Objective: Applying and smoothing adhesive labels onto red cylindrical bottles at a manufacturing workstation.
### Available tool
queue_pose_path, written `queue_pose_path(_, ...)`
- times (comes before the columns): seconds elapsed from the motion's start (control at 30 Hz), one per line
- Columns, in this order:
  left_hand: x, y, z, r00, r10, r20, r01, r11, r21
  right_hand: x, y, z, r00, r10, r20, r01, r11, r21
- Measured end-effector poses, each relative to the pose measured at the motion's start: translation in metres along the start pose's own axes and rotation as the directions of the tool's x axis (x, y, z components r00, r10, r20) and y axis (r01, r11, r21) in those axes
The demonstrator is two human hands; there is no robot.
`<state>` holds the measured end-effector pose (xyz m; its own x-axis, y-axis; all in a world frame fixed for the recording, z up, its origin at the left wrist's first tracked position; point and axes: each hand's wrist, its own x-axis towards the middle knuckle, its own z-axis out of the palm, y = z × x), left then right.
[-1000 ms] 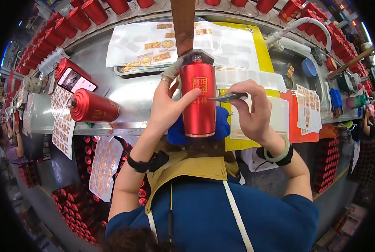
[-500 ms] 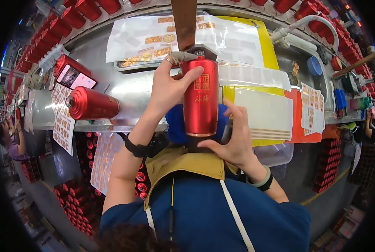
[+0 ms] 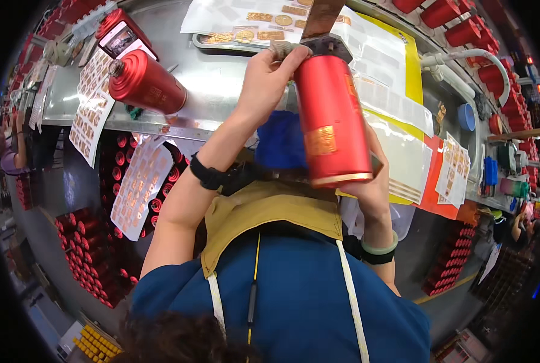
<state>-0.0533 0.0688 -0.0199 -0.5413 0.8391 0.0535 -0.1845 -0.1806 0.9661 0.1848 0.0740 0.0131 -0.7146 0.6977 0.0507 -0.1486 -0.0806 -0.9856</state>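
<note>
Far left on my bench there's a sheet of gold labels (image 3: 91, 109), then my phone (image 3: 125, 42) and another red bottle (image 3: 149, 85). My left hand (image 3: 270, 78) is pinched in at the top end of the main red bottle (image 3: 336, 121), which I've got tilted beside the blue cloth (image 3: 279, 142). Right hand (image 3: 373, 172) is cupped round its lower side, fingers partly hidden. Farther right: a blue bowl (image 3: 465, 117).

Red bottle (image 3: 336, 124): turned, gold patch (image 3: 320, 140) now near base; base swung right
Right hand (image 3: 374, 172): was open alongside, now against lower right side
Left hand (image 3: 265, 81): thumb shifted to top end
</note>
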Motion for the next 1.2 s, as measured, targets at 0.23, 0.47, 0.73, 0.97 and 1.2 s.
queue_pose_path(0.23, -0.024, 0.03, -0.034, 0.988, 0.026, 0.155, -0.02, 0.999, -0.039, -0.019, 0.013, 0.007, 0.957, 0.19, 0.221, -0.291, 0.578, 0.763)
queue_pose_path(0.47, -0.035, 0.049, -0.053, 0.982, 0.023, 0.186, -0.033, 0.998, 0.047, -0.021, 0.016, 0.018, 0.918, 0.165, 0.362, -0.386, 0.591, 0.709)
queue_pose_path(0.73, -0.047, 0.054, -0.069, 0.983, -0.111, 0.145, 0.101, 0.992, 0.076, -0.03, 0.007, 0.015, 0.944, 0.323, 0.066, -0.317, 0.836, 0.449)
queue_pose_path(0.97, -0.05, 0.059, -0.064, 0.988, -0.098, 0.118, 0.091, 0.994, 0.063, -0.03, 0.013, 0.02, 0.953, 0.296, 0.062, -0.292, 0.849, 0.44)
queue_pose_path(1.2, -0.049, 0.054, -0.065, 0.986, -0.139, 0.096, 0.131, 0.988, 0.077, -0.034, 0.018, 0.019, 0.975, 0.219, 0.024, -0.21, 0.894, 0.396)
